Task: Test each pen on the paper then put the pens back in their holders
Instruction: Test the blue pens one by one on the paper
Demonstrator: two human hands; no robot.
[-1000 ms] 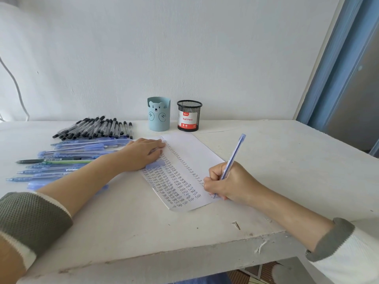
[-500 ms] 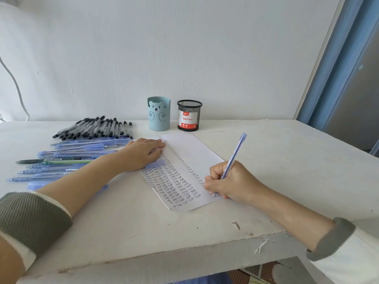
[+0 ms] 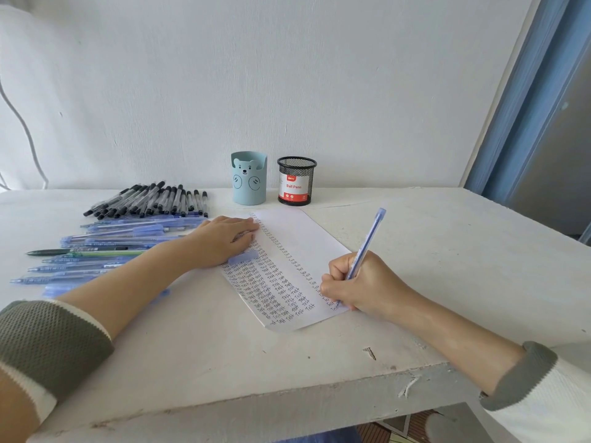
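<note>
A white sheet of paper (image 3: 297, 238) covered in rows of small handwriting lies mid-table. My right hand (image 3: 361, 286) grips a blue pen (image 3: 367, 243), tip down at the paper's near right edge. My left hand (image 3: 220, 241) rests flat on the paper's left side, fingers straight; a blue pen cap (image 3: 243, 258) lies by its thumb. Several blue pens (image 3: 128, 233) and a green pen (image 3: 86, 252) lie left of the paper, with a row of black-capped pens (image 3: 153, 199) behind them. A light-blue bear holder (image 3: 248, 178) and a black mesh holder (image 3: 296, 181) stand at the back; no pens show above their rims.
The white table (image 3: 447, 251) ends at a chipped front edge (image 3: 287, 407). A small screw (image 3: 370, 352) lies near that edge. A white wall rises behind, a blue door frame (image 3: 524, 97) stands to the right, and a cable (image 3: 25, 129) hangs at far left.
My right hand has shifted slightly while writing at the paper's lower right, the pen's top tilting a little. My left hand has stayed in place.
</note>
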